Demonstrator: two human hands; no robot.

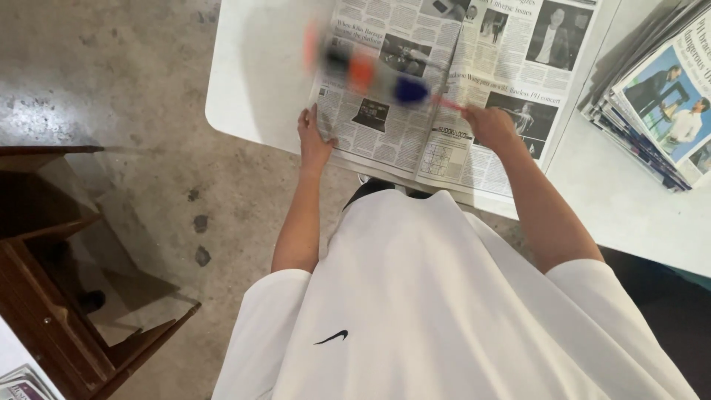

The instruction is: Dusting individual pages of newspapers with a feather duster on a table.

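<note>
An open newspaper (444,81) lies spread on the white bench (244,81). The left hand (314,141) rests flat and released on the paper's lower left corner, fingers pointing toward 12 o'clock. The right hand (490,126) is clenched round the thin red handle of a long tool (370,70), blurred, with orange, black and blue parts, which stretches over the paper toward 10 o'clock. At 3 o'clock of the newspaper, well apart, a stack of papers (659,96) sits on the bench. At 8 o'clock, on the concrete floor (133,104), stands a dark wooden chair (59,296).
</note>
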